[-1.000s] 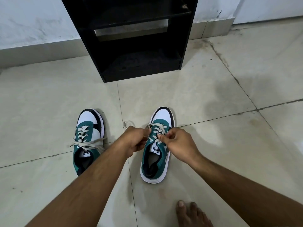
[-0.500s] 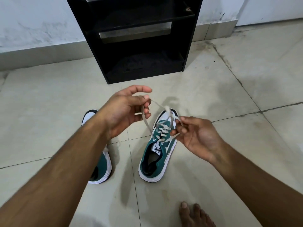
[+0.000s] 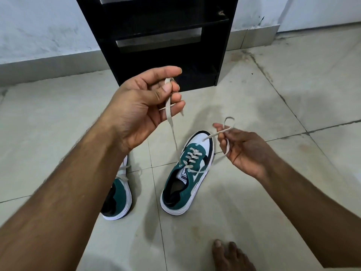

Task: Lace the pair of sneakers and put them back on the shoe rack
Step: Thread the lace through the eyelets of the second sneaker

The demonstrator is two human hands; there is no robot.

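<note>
Both lace ends lifted above the right sneaker (image 3: pixel 187 173)

Left hand (image 3: pixel 140 106) pinches one lace end (image 3: pixel 169 108), right hand (image 3: pixel 242 149) grips the other; both sneakers on the floor (image 3: pixel 273 94) before the black shoe rack (image 3: pixel 156 42), left sneaker (image 3: pixel 119 198) half hidden by the forearm

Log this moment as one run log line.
step: lacing right sneaker | left hand: pinches lace end, raised | right hand: holds other lace end | left sneaker: on floor | shoe rack: behind

Pale tiled floor (image 3: pixel 273 202), stained near the wall — bearing two teal-and-white sneakers (image 3: pixel 185 178) (image 3: pixel 119 200), a black shoe rack (image 3: pixel 156 36), a bare foot (image 3: pixel 232 255).
</note>
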